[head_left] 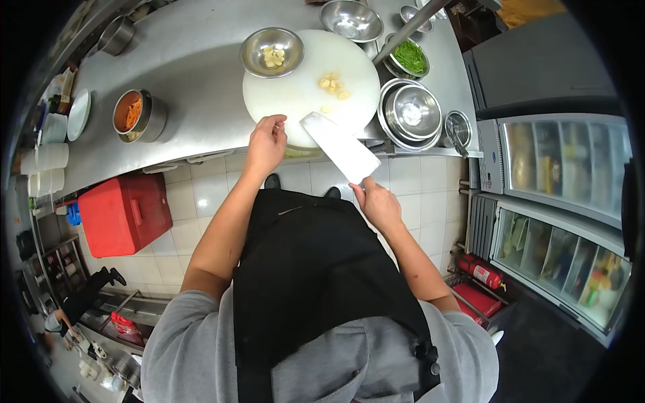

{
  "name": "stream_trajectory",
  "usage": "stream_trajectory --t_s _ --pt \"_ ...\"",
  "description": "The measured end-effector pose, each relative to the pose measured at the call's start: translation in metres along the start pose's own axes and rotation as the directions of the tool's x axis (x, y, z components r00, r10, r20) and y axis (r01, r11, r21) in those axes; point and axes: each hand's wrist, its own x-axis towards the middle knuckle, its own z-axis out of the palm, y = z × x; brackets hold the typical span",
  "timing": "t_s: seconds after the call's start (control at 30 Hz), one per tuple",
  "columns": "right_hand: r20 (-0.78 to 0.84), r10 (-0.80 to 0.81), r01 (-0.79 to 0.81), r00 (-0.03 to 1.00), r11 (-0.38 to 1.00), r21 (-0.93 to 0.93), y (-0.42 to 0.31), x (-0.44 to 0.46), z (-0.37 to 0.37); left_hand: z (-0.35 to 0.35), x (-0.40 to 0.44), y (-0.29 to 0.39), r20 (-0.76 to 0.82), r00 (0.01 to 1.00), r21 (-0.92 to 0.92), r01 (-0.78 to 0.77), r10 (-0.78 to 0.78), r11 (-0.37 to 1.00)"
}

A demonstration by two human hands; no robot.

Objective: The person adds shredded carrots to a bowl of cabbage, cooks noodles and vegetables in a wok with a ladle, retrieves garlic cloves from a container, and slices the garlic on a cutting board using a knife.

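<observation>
My right hand (pixel 377 203) grips a cleaver (pixel 341 148) by its handle. The broad blade slants up and left, its far end over the near edge of a round white cutting board (pixel 269 101). Over the board's left front edge is my left hand (pixel 268 142), fingers bent and drawn together; whether something small is between them is hidden. Peeled garlic cloves (pixel 330 83) lie on the right half of the board, with a single garlic piece (pixel 326 109) close to the blade. A steel bowl (pixel 247 66) holding garlic pieces rests on the board's back left.
Stacked steel bowls (pixel 390 127) stand right of the board, below a bowl of chopped greens (pixel 409 57). Another steel bowl (pixel 351 21) is behind. To the left are a pot with orange shreds (pixel 133 113) and a red cooler (pixel 124 215) on the floor. Glass-fronted fridges (pixel 564 168) stand right.
</observation>
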Motion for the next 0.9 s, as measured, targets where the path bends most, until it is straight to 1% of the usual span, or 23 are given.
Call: stream_trajectory --t_s 0.03,0.1,0.13,0.17,0.2,0.23,0.27,0.3,0.33,0.4,0.43,0.5,0.53,0.6,0.63,0.7,0.73,0.77,0.8,0.83,0.87,0.9 --pt "0.005 0.008 -0.008 1.0 1.0 0.002 -0.003 -0.004 -0.002 0.001 -0.002 0.005 0.024 1.0 -0.034 0.006 -0.005 0.999" --pt "0.018 0.068 -0.07 0.998 0.989 0.13 -0.008 0.001 -0.014 0.004 0.002 0.005 0.039 0.999 -0.07 0.001 0.002 0.998" --pt "0.016 0.068 -0.069 0.998 0.989 0.13 -0.011 0.001 -0.019 0.008 0.003 0.0 -0.006 1.0 -0.094 -0.02 0.019 0.995" --pt "-0.008 0.075 -0.072 0.997 0.983 0.168 -0.014 0.0 -0.024 0.012 0.005 -0.004 -0.051 0.998 -0.117 -0.041 0.035 0.992" --pt "-0.031 0.083 -0.075 0.996 0.976 0.207 -0.016 -0.001 -0.026 0.012 0.007 -0.006 -0.051 0.998 -0.116 -0.041 0.035 0.992" --pt "-0.031 0.083 -0.075 0.996 0.975 0.209 -0.017 -0.003 -0.025 0.012 0.01 -0.008 -0.072 0.997 -0.146 -0.014 0.004 0.989" --pt "-0.094 0.061 -0.036 0.994 0.967 0.254 -0.018 -0.004 -0.025 0.011 0.013 -0.01 -0.091 0.995 -0.176 0.011 -0.027 0.984" --pt "-0.158 0.044 0.005 0.986 0.955 0.295 -0.019 -0.005 -0.025 0.009 0.014 -0.011 -0.089 0.996 -0.174 0.009 -0.024 0.985" --pt "-0.161 0.047 0.003 0.986 0.955 0.297 -0.019 -0.004 -0.02 0.007 0.016 -0.011 -0.108 0.993 -0.187 0.025 -0.046 0.982" --pt "-0.15 0.035 -0.006 0.988 0.983 0.184 -0.018 -0.003 -0.006 0.007 0.018 -0.012 -0.122 0.99 -0.203 0.04 -0.066 0.978" --pt "-0.152 0.036 -0.008 0.988 0.983 0.183 -0.017 -0.001 -0.003 0.007 0.018 -0.013 -0.125 0.99 -0.189 0.047 -0.071 0.981" --pt "0.027 0.066 -0.067 0.997 0.997 0.047 -0.019 0.001 -0.002 0.007 0.016 -0.017 -0.118 0.99 -0.172 0.053 -0.074 0.984" --pt "0.022 0.061 -0.062 0.998 0.997 0.045 -0.019 0.002 -0.005 0.009 0.015 -0.019 -0.109 0.992 -0.183 0.049 -0.07 0.982" --pt "0.025 0.078 -0.081 0.997 0.991 0.111 -0.023 0.0 -0.012 0.009 0.012 -0.022 -0.096 0.993 -0.19 0.047 -0.066 0.981" --pt "0.024 0.079 -0.081 0.997 0.99 0.112 -0.022 0.0 -0.011 0.011 0.01 -0.022 -0.085 0.994 -0.199 0.048 -0.066 0.979" --pt "-0.045 0.015 0.004 0.999 0.918 0.396 -0.016 0.004 -0.014 0.013 0.008 -0.018 -0.078 0.995 -0.211 0.047 -0.065 0.976" --pt "-0.046 0.015 0.005 0.999 0.919 0.394 -0.014 0.006 -0.02 0.013 0.007 -0.013 -0.069 0.997 -0.186 0.019 -0.032 0.982" --pt "0.149 0.123 -0.189 0.981 0.764 0.616 -0.012 0.009 -0.027 0.013 0.007 -0.009 -0.06 0.998 -0.161 -0.011 0.001 0.987" --pt "0.359 0.168 -0.391 0.918 0.535 0.749 -0.012 0.011 -0.034 0.013 0.009 -0.003 -0.062 0.998 -0.162 -0.012 0.002 0.987" --pt "0.388 0.134 -0.409 0.912 0.385 0.827 -0.011 0.011 -0.036 0.014 0.011 0.005 0.007 0.999 -0.12 -0.032 0.033 0.992" --pt "0.384 0.132 -0.404 0.914 0.387 0.829 -0.009 0.012 -0.039 0.015 0.014 0.01 0.076 0.995 -0.079 -0.056 0.062 0.995" --pt "0.446 0.098 -0.455 0.889 0.291 0.842 -0.005 0.013 -0.043 0.022 0.017 0.009 0.116 0.989 -0.086 -0.076 0.086 0.993"
